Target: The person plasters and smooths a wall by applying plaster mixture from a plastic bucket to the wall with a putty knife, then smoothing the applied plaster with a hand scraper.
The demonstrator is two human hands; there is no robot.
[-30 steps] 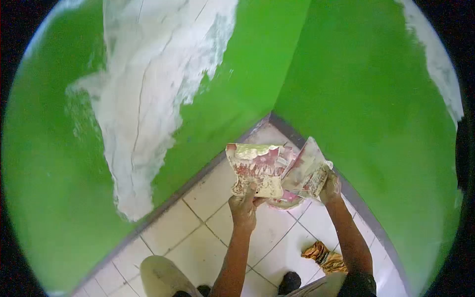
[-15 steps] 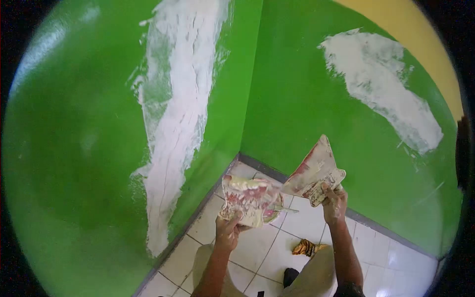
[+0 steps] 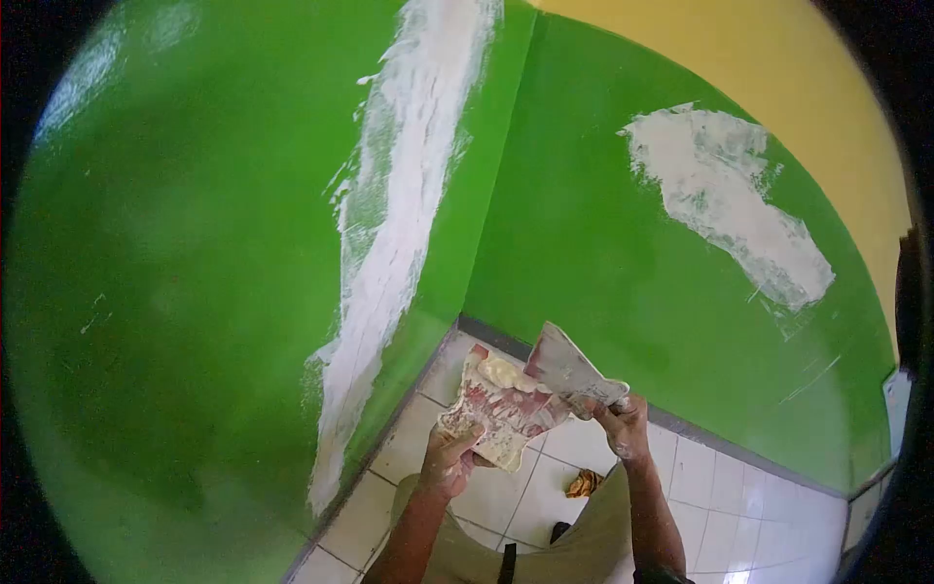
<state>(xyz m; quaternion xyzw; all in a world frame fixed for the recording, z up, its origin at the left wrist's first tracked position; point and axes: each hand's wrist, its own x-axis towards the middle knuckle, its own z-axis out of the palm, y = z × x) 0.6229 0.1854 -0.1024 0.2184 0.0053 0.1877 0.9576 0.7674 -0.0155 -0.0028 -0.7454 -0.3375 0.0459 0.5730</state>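
Note:
My left hand (image 3: 449,462) grips the near edge of a wide, smeared putty spreader (image 3: 501,414), its thumb on top. A thick ridge of cream putty (image 3: 501,373) lies along the far side of that blade. In my right hand (image 3: 623,426) is a second putty spreader (image 3: 564,362), roughly triangular and grey with dried filler. Its blade is tilted and overlaps the putty-covered end of the left one in this view. White filler coats the fingers of my right hand.
Green walls (image 3: 224,292) meet at a corner ahead. A long white filler strip (image 3: 389,243) runs down the left wall, and a white patch (image 3: 725,185) marks the right one. A crumpled yellow-brown item (image 3: 584,484) lies on the white floor tiles (image 3: 486,496).
The right spreader has come left and down, from beside the left spreader to over its putty. The view has shifted, and the round container behind the left spreader is now hidden.

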